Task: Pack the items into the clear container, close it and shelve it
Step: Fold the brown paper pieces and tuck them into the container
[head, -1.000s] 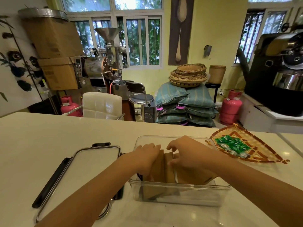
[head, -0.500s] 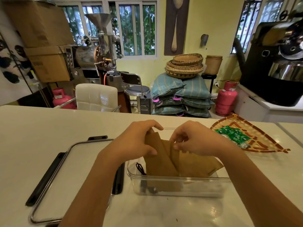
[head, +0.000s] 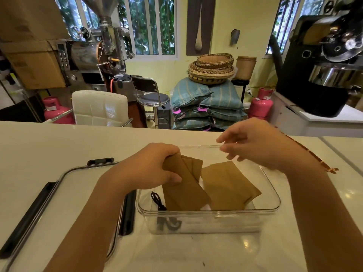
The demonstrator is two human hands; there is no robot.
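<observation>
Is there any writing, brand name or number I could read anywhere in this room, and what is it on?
No text here reads clearly.
Cardboard box: a printed label, too blurred to read.
Pink gas cylinder: a small tag, too small to read.
Roaster control panel: buttons, with no legible marks.
Clear container: a dark shape shows through the front wall, not readable as text.
Brown paper packets: plain, no print visible.

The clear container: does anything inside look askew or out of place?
Yes. In the clear container the brown packets lean at different angles, not stacked flat; the left hand grips one bunch. A black cord lies loose beside them.
</observation>
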